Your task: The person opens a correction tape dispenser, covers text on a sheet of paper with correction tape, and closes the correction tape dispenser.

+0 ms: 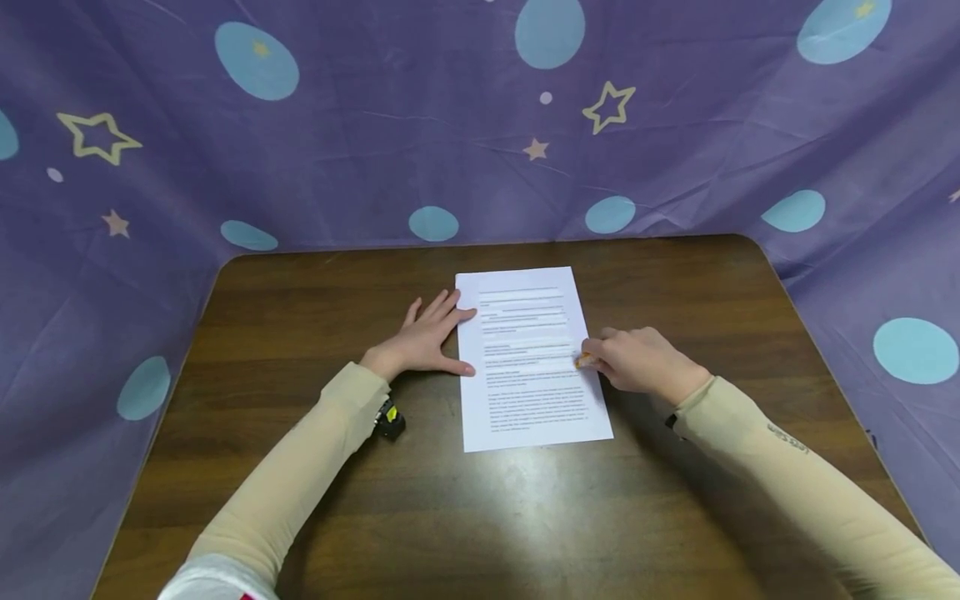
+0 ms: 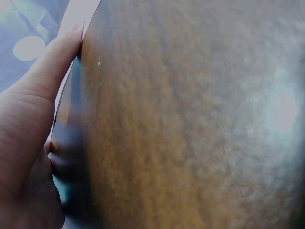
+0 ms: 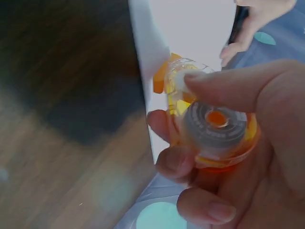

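A printed sheet of paper [image 1: 536, 417] lies on the wooden table. Blank white bands cross several text lines in its upper half. My left hand [image 1: 426, 337] is spread at the sheet's left edge, with thumb and fingertips resting on the paper. In the left wrist view the left thumb [image 2: 50, 64] reaches along the paper's edge. My right hand [image 1: 637, 360] grips a correction tape dispenser [image 3: 217, 136], clear and orange with a grey wheel. Its orange tip [image 1: 582, 361] is at the right end of a text line, near mid-sheet. Whether the tip touches the paper is hard to tell.
The brown wooden table [image 1: 300, 317] extends around the sheet on all sides. A purple curtain [image 1: 420, 125] with stars and blue spots hangs behind the table and along both sides. A small black device [image 1: 390, 421] is strapped at the left wrist.
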Action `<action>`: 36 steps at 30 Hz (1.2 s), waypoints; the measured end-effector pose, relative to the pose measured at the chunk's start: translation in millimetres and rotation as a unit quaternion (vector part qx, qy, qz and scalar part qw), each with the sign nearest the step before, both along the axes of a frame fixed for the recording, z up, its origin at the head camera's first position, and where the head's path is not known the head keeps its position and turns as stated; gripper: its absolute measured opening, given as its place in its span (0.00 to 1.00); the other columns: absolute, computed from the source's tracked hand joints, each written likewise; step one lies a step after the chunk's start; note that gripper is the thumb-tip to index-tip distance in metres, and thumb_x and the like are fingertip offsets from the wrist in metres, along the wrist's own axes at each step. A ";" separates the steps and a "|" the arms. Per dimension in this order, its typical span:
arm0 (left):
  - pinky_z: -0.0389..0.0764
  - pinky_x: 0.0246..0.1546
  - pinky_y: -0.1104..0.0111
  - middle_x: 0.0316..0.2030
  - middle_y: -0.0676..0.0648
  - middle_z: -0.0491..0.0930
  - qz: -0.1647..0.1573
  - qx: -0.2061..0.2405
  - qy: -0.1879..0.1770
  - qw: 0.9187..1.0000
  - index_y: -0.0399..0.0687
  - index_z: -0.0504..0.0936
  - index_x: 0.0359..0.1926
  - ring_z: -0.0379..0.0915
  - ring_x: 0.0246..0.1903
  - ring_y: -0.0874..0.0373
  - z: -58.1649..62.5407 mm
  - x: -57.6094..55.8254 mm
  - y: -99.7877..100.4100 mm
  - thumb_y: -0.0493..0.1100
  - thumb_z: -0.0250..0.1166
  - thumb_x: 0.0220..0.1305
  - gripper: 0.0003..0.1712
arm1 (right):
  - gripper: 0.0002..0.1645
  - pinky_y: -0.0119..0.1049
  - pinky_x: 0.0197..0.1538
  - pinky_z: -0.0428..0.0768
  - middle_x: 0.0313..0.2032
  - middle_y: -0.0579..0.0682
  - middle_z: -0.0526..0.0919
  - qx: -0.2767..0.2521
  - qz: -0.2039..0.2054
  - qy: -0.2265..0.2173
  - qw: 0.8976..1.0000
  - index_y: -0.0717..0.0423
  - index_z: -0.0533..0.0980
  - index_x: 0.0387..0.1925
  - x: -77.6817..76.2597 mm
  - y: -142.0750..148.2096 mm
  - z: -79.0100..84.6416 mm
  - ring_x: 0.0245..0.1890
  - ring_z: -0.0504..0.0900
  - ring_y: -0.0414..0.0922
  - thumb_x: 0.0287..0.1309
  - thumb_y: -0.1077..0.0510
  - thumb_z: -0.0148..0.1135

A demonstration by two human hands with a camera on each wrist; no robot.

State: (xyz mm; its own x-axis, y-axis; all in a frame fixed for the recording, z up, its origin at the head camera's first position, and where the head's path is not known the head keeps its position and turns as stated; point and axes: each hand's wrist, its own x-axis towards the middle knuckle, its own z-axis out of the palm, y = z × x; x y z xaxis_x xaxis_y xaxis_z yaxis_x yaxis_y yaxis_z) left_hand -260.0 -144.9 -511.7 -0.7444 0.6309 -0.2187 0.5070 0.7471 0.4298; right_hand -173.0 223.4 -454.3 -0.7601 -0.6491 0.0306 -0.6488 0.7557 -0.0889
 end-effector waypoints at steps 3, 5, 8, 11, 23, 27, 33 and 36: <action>0.27 0.75 0.39 0.84 0.42 0.33 0.001 -0.002 -0.002 1.000 0.56 0.54 0.84 0.24 0.82 0.45 1.5 1.2 0.5 0.75 0.73 0.54 0.65 | 0.08 0.39 0.18 0.67 0.25 0.48 0.76 -0.004 0.002 -0.006 1.000 0.52 0.78 0.36 -1.7 -6.4 3.2 0.17 0.65 0.42 0.61 0.64 0.71; 0.26 0.75 0.39 0.84 0.42 0.33 0.002 -0.003 -0.005 1.000 0.56 0.54 0.84 0.23 0.82 0.45 3.5 2.1 0.9 0.74 0.73 0.54 0.65 | 0.08 0.38 0.18 0.67 0.25 0.48 0.75 -0.005 0.006 -0.010 1.000 0.52 0.78 0.37 -3.2 -13.2 6.0 0.17 0.66 0.42 0.60 0.65 0.70; 0.26 0.75 0.38 0.84 0.42 0.32 0.000 0.001 -0.008 1.000 0.56 0.54 0.84 0.23 0.82 0.45 2.7 0.9 -0.2 0.76 0.72 0.53 0.66 | 0.08 0.37 0.18 0.66 0.25 0.47 0.74 -0.003 0.012 -0.018 1.000 0.51 0.79 0.38 -4.4 -24.9 9.6 0.17 0.65 0.42 0.61 0.65 0.69; 0.27 0.75 0.38 0.84 0.41 0.33 0.001 0.002 -0.009 1.000 0.56 0.54 0.83 0.23 0.82 0.45 2.4 0.5 -0.7 0.77 0.72 0.52 0.66 | 0.07 0.37 0.18 0.67 0.25 0.47 0.74 -0.002 0.026 -0.023 0.999 0.52 0.79 0.40 -5.4 -37.7 10.5 0.16 0.65 0.41 0.62 0.64 0.69; 0.28 0.76 0.38 0.84 0.42 0.33 0.001 -0.016 0.006 1.000 0.57 0.55 0.83 0.24 0.83 0.46 5.7 2.5 2.2 0.74 0.73 0.54 0.65 | 0.07 0.38 0.24 0.74 0.29 0.47 0.80 -0.003 0.059 -0.042 0.997 0.50 0.81 0.44 -9.6 -77.9 2.9 0.20 0.71 0.40 0.65 0.61 0.70; 0.28 0.76 0.38 0.84 0.42 0.33 0.002 -0.016 0.004 1.000 0.57 0.54 0.83 0.23 0.83 0.46 6.3 2.7 2.6 0.74 0.73 0.54 0.65 | 0.08 0.38 0.25 0.75 0.31 0.47 0.81 0.003 0.065 -0.056 0.996 0.50 0.82 0.46 -9.0 -86.3 2.0 0.20 0.72 0.40 0.67 0.60 0.69; 0.27 0.76 0.38 0.84 0.42 0.33 0.005 -0.012 -0.001 1.000 0.57 0.55 0.83 0.23 0.82 0.46 5.3 3.0 1.7 0.74 0.73 0.54 0.64 | 0.07 0.42 0.26 0.79 0.31 0.48 0.81 0.008 0.079 -0.066 0.995 0.51 0.81 0.46 -8.5 -99.4 -0.9 0.20 0.73 0.41 0.68 0.58 0.68; 0.28 0.76 0.38 0.84 0.42 0.33 0.004 -0.010 0.002 1.000 0.57 0.55 0.83 0.23 0.83 0.46 3.9 2.3 1.6 0.74 0.73 0.54 0.64 | 0.07 0.42 0.26 0.79 0.30 0.49 0.81 0.006 0.085 -0.064 0.994 0.52 0.81 0.45 -9.0 -105.0 -0.5 0.21 0.74 0.41 0.68 0.59 0.69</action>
State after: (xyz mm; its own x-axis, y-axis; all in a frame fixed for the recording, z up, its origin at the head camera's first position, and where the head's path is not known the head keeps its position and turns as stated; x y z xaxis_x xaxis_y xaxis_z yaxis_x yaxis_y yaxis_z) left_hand -257.7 -143.3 -507.8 -0.7503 0.6202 -0.2289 0.5024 0.7600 0.4123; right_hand -182.0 118.4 -454.8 -0.6360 -0.7687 -0.0673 -0.7518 0.6370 -0.1704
